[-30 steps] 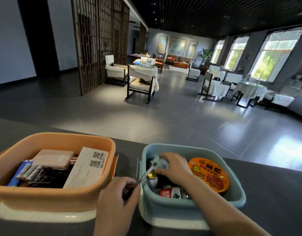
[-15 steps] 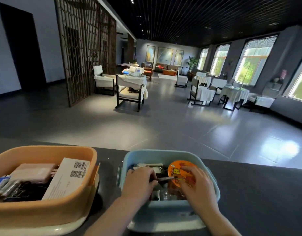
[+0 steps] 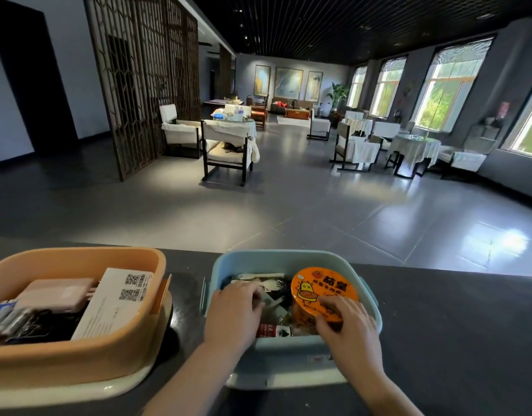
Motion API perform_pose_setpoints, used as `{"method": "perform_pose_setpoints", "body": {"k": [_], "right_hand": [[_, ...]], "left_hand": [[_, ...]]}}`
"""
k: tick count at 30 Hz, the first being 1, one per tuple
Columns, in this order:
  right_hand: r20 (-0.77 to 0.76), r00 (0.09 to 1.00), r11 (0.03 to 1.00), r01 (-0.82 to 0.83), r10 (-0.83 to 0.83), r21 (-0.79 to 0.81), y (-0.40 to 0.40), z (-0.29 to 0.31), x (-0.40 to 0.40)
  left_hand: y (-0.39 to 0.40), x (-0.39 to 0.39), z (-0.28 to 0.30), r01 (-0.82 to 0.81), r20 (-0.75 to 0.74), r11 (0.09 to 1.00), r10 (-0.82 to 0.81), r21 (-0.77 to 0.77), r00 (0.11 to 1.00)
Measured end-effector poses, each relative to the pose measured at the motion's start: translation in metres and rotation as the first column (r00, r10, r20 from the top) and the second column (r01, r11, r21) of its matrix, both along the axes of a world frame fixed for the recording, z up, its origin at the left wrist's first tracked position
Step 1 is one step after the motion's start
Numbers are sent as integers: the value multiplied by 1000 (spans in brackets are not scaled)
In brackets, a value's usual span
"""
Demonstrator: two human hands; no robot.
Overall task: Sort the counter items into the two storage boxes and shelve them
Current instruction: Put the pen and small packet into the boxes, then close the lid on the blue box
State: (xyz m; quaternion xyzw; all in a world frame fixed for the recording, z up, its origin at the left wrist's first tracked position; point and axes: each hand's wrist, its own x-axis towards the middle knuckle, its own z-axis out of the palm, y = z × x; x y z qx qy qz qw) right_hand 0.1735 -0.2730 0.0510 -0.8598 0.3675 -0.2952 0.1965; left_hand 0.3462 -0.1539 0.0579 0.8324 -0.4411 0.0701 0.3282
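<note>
A blue storage box [image 3: 258,257] sits on the dark counter in front of me. It holds an orange noodle cup [image 3: 321,288], white plastic forks [image 3: 258,277] and a red-labelled bottle [image 3: 270,330]. My left hand [image 3: 231,313] reaches into the box's left half with its fingers curled down over the packets, fingertips hidden. My right hand [image 3: 345,328] lies on the near edge of the cup's lid, fingers bent over its rim. At the left, an orange storage box [image 3: 78,254] holds a white carton with QR codes [image 3: 117,298], a pink case [image 3: 54,294] and batteries [image 3: 6,318].
Each box stands on its own lid, cream [image 3: 78,391] under the orange one, pale [image 3: 288,378] under the blue one. The dark counter [image 3: 453,325] runs to the right. Beyond its far edge lies a tiled hall with chairs [image 3: 225,151] and covered tables [image 3: 414,148].
My left hand went from between the boxes, where it held a thin utensil, into the blue box. My right hand crossed from the box's left side onto the noodle cup.
</note>
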Motion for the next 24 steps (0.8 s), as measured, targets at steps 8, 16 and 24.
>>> {"method": "perform_pose_setpoints", "body": {"k": [8, 16, 24], "right_hand": [[-8, 1000, 1000, 10, -10, -2, 1, 0, 0], [32, 984, 984, 177, -178, 33, -53, 12, -21], [123, 965, 762, 103, -234, 639, -82, 3, -8]], "left_hand": [[5, -7, 4, -43, 32, 998, 44, -43, 999], [26, 17, -6, -143, -338, 990, 136, 4, 931], [14, 35, -2, -226, -560, 974, 193, 10, 806]]}}
